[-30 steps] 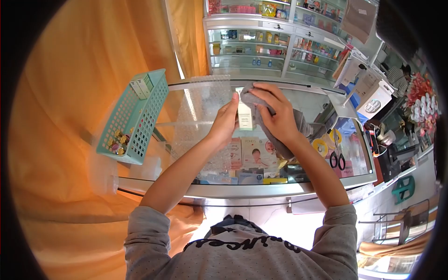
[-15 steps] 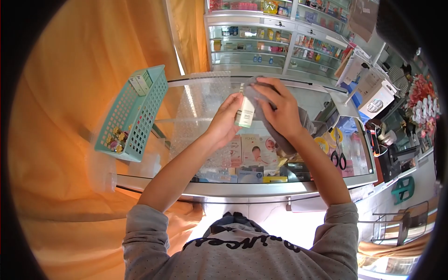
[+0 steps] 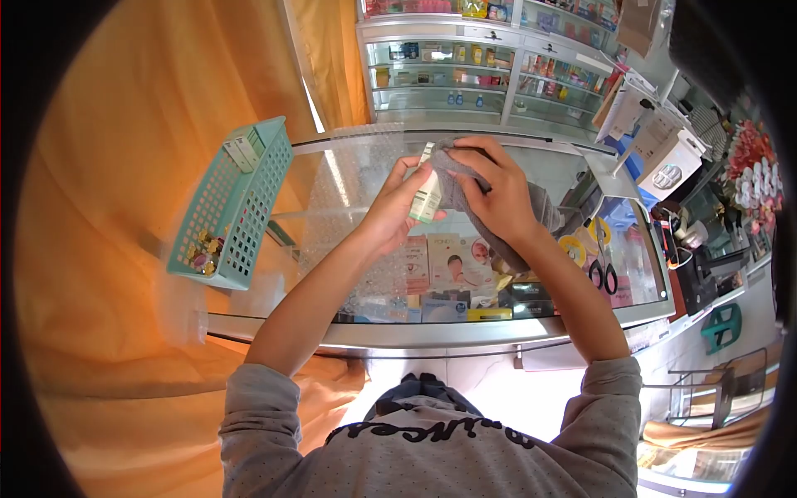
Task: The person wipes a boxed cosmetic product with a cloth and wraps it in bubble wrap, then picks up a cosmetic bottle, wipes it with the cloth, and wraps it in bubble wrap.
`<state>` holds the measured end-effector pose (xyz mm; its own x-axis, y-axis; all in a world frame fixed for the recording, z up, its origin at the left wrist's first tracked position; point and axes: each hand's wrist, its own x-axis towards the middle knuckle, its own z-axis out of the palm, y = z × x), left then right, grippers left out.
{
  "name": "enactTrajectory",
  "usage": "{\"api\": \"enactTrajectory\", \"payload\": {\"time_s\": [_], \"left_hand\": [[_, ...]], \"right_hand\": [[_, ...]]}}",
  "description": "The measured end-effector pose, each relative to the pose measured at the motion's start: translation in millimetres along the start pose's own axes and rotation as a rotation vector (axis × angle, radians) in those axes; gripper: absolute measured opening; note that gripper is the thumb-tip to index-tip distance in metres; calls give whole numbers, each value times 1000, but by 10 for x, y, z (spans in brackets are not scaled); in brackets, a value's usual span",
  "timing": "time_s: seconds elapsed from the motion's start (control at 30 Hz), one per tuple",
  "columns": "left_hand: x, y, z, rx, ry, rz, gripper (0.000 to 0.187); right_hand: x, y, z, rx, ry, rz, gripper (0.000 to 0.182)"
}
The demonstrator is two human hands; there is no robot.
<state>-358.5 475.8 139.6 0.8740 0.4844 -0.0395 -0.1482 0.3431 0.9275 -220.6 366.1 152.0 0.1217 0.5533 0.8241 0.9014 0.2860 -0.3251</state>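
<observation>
While the left hand [image 3: 388,209] grips the box [image 3: 425,200], tilted more than before, the right hand [image 3: 503,199] has its fingers holding grey cloth [image 3: 453,186] against it.

glass counter [image 3: 365,286] — glossy, smooth; cloth [image 3: 498,245] — grey, matt; basket [image 3: 237,199] — perforated plastic; curtain [image 3: 166,108] — creased fabric

Pale box [image 3: 464,264] under the glass: "POND'S", pale capitals. Grey shirt [image 3: 432,465]: "Princes", dark script (upside down, its end lost in folds). Small carton [image 3: 425,197]: print, too small to read.
</observation>
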Motion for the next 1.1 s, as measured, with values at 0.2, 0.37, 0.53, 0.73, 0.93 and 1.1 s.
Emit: {"api": "enactTrajectory", "payload": {"time_s": [0.2, 0.37, 0.53, 0.73, 0.93, 1.1], "left_hand": [[39, 1, -37, -103, 128, 63, 30], [32, 28, -5, -133, 139, 90, 35], [46, -2, -165, -121, 19, -10, 28], [12, -27, -32, -190, -98, -54, 29], [55, 44, -232, -154, -88, -33, 33], [20, 28, -69, -174, -119, -34, 38]], "right_hand": [[-29, -66, 31, -60, -78, -80, 32], [-23, -102, 41, -105, -114, -177, 27], [-74, -162, 83, -221, -285, -342, 24], [23, 12, -32, -111, 16, -128, 31], [-74, -169, 61, -163, -282, -327, 35], [37, 25, -30, -92, -22, -149, 34]]}}
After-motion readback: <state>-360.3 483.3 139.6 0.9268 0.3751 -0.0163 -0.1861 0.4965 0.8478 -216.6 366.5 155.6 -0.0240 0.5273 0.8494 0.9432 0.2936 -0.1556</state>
